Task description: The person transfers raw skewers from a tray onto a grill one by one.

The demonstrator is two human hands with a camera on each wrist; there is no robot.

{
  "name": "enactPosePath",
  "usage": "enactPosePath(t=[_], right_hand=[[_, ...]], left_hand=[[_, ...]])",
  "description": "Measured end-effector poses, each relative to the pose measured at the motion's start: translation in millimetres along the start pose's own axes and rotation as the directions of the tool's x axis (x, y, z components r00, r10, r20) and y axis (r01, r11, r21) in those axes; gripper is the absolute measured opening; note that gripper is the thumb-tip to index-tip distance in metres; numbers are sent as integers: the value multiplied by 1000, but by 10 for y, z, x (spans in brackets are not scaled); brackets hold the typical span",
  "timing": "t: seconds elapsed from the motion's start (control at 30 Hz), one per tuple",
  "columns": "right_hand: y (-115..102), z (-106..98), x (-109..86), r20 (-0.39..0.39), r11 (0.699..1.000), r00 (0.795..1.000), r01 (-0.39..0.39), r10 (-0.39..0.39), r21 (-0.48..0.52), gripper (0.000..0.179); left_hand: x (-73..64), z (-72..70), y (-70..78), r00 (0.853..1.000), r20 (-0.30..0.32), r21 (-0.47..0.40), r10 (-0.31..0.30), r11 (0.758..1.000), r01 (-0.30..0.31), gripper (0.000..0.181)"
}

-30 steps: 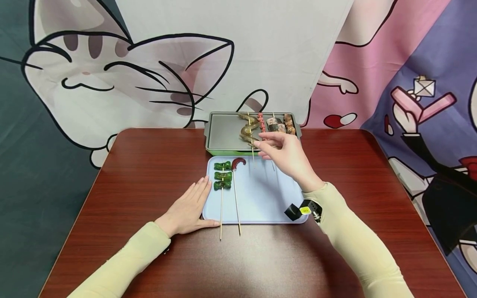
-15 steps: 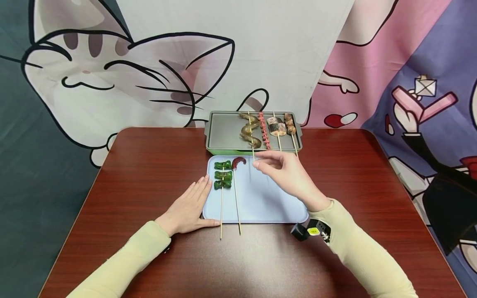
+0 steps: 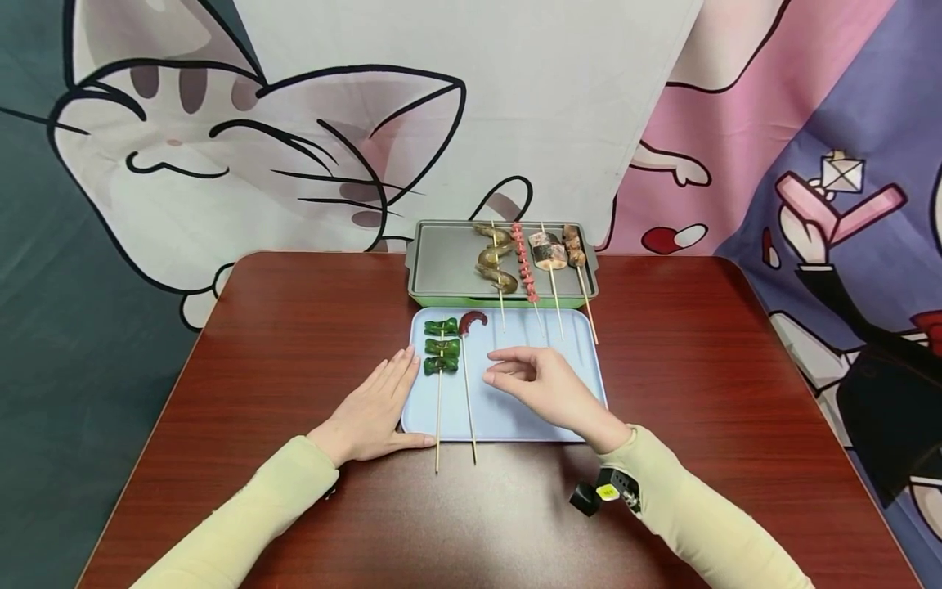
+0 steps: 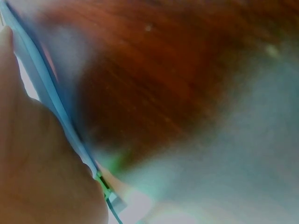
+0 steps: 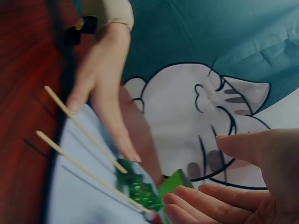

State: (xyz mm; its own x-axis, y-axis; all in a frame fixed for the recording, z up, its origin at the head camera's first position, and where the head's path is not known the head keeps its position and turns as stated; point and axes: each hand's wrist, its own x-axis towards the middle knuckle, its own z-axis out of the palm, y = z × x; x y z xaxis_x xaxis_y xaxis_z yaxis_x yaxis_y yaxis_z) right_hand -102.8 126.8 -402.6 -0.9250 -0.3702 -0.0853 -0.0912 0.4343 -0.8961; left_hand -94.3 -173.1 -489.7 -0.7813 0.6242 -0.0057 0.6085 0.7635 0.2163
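Note:
My left hand (image 3: pixel 368 409) rests along the left edge of the light blue tray (image 3: pixel 530 421), fingers straight, thumb at its front corner. My right hand (image 3: pixel 540 388) is over the tray's middle, thumb and fingers apart and loosely bent, holding nothing. On the tray lie a green pepper skewer (image 3: pixel 441 348) and a skewer with a dark red curved piece (image 3: pixel 472 321); their sticks stick out past the front edge. Beyond the right hand, a shrimp skewer (image 3: pixel 496 260) lies on the grey grill pan (image 3: pixel 445 262), its stick reaching over the tray.
Right of the shrimp on the pan are a skewer of small pink-red pieces (image 3: pixel 524 262), a fish-slice skewer (image 3: pixel 548 250) and a brown meat skewer (image 3: pixel 575 245). Their sticks overhang the pan's front. A printed cat cloth (image 3: pixel 559 98) hangs behind the brown wooden table (image 3: pixel 294 327).
My right hand has left the shrimp skewer's stick on the pan and drawn back toward me over the tray. The left hand stays in place.

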Motion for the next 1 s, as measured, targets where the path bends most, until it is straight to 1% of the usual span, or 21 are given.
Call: enactPosePath(t=[0.1, 0.23, 0.47, 0.63, 0.8, 1.0], right_hand=[[82, 76, -17, 19, 1000, 1000, -21, 20, 14, 41], [202, 169, -30, 41, 999, 998, -38, 37, 25, 44], [377, 317, -22, 77, 996, 995, -63, 58, 61, 45], [434, 408, -6, 98, 991, 992, -84, 74, 107, 45], [489, 483, 20, 117, 980, 990, -102, 82, 170, 47], [528, 556, 56, 108, 969, 988, -131, 110, 210, 48]], left_hand=[[-3, -52, 32, 1000, 5, -12, -3, 1000, 3, 116], [-5, -82, 51, 1000, 13, 1, -5, 1000, 5, 116], [-8, -24, 24, 1000, -7, -13, 0, 1000, 0, 115], [-8, -4, 15, 1000, -5, -9, -2, 1000, 2, 116], [-6, -37, 29, 1000, -18, -7, 7, 1000, -7, 115], [-5, -24, 23, 1000, -16, -5, 7, 1000, -7, 115]])
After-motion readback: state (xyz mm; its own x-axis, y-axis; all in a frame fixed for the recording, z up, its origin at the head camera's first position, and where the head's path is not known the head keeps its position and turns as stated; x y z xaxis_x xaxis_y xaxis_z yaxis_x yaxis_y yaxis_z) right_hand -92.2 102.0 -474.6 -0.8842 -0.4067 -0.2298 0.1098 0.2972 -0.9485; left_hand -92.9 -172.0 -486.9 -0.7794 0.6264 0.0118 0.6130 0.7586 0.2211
